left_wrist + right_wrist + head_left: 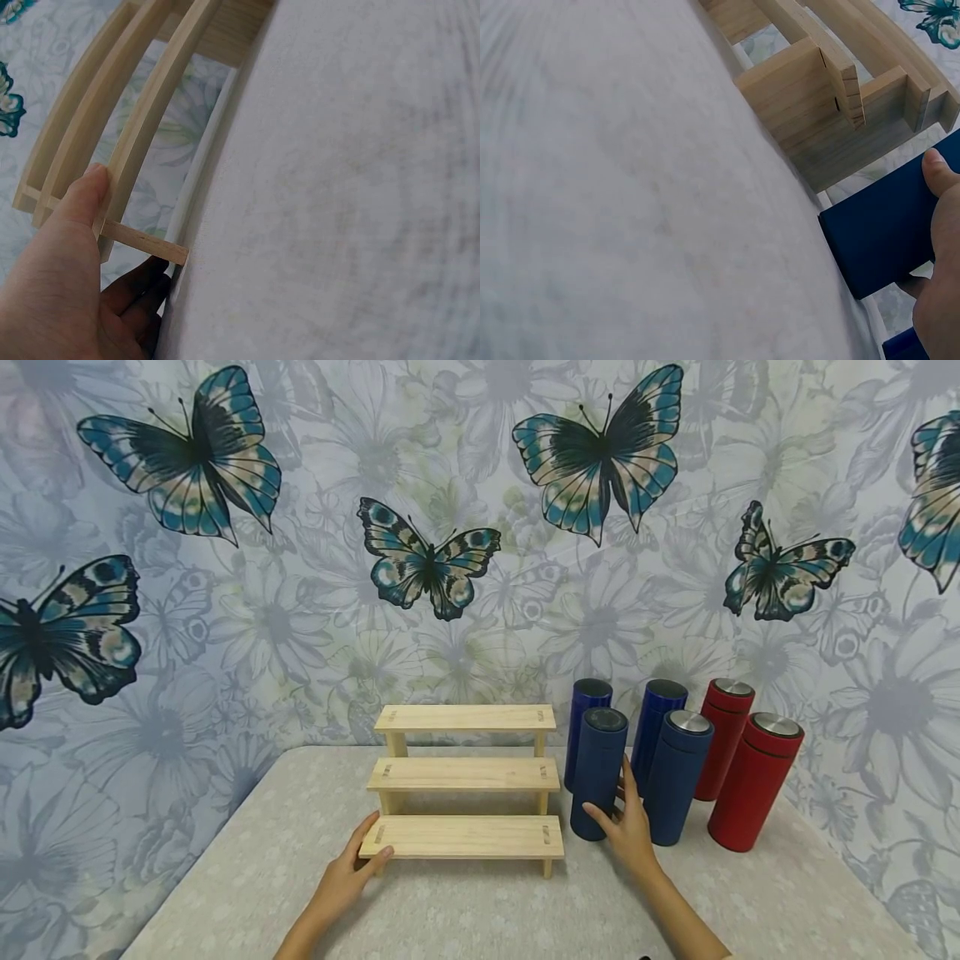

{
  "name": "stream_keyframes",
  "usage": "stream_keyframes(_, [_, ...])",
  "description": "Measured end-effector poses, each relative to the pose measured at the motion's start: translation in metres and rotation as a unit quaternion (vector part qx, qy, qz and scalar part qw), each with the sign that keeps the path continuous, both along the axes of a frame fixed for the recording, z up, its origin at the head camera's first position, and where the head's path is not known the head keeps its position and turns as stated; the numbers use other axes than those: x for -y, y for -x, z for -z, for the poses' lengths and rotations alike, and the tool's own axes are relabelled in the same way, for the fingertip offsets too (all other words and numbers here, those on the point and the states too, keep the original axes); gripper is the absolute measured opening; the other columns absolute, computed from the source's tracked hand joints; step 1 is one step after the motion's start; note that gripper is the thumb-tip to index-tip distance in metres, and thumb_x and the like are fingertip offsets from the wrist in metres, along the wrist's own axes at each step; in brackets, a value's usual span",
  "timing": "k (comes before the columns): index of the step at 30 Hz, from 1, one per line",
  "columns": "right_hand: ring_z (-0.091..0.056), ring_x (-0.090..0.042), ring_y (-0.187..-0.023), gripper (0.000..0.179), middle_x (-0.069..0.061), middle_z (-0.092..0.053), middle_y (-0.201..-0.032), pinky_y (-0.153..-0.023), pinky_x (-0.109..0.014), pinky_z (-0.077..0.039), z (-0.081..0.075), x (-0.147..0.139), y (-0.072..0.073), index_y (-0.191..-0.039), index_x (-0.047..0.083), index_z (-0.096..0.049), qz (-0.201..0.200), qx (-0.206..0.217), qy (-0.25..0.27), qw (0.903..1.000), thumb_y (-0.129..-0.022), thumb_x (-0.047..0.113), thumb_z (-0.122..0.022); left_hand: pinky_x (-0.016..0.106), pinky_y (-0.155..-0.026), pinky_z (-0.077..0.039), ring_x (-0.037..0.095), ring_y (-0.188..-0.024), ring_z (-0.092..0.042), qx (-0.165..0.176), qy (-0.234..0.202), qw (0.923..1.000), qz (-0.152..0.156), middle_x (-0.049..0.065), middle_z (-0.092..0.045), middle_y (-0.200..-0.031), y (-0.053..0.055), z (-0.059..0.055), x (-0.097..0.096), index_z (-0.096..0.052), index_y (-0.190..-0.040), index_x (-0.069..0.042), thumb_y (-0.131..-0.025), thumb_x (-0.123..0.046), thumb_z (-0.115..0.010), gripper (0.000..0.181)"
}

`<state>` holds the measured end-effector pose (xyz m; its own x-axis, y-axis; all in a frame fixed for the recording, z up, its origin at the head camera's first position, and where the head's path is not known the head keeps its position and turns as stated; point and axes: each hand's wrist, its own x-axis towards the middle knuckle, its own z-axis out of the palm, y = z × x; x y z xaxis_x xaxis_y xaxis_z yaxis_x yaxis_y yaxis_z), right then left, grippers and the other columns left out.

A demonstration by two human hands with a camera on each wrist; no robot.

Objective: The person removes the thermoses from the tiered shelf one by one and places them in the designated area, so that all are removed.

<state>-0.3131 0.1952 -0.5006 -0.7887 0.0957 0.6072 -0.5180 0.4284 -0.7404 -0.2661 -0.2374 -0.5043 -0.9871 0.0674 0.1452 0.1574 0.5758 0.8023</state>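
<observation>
**Hands on rack and front blue flask**

Left hand (347,875) is gripping the left end of the wooden step rack (465,777): thumb on top of the lowest step, fingers tucked under it, as the left wrist view shows. Right hand (628,829) is wrapping around the lower half of the front dark blue flask (597,772), thumb on its front, fingers curling behind. That flask is standing upright on the surface (480,910), just beside the rack's right end, toward the surface's back right area.

Risks, as I judge them:
- Flasks are packed tight; lifting this one at a tilt could be knocking the neighbouring blue flask (677,777) over and starting a chain.
- Grip is sitting low on a tall body, so it could be tipping top-heavy once raised.
- Steps look narrow; a flask set off-centre could be rolling off the edge.
- Rack is light; a bump could be shifting it if the left hand lets go.

Count:
- 1 rack, 3 steps
- 4 blue flasks
- 2 red flasks (753,781)
</observation>
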Motion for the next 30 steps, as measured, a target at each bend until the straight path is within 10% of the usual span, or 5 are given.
stream_keyframes(30, [-0.042,-0.041,-0.118,0.101,-0.024,-0.033,-0.139,-0.085,-0.06,-0.042,-0.0046,0.0012,-0.0074,-0.15,0.018,-0.008,0.037,-0.02,-0.021,0.9989,-0.076,0.01,-0.077,0.059,-0.085,-0.042,0.047,-0.116,-0.045,0.017,-0.015,0.9995,-0.024,0.026,-0.037,-0.138,-0.0008,-0.0027,0.0032,-0.023,-0.147,-0.021,-0.09,-0.048,-0.054,0.07])
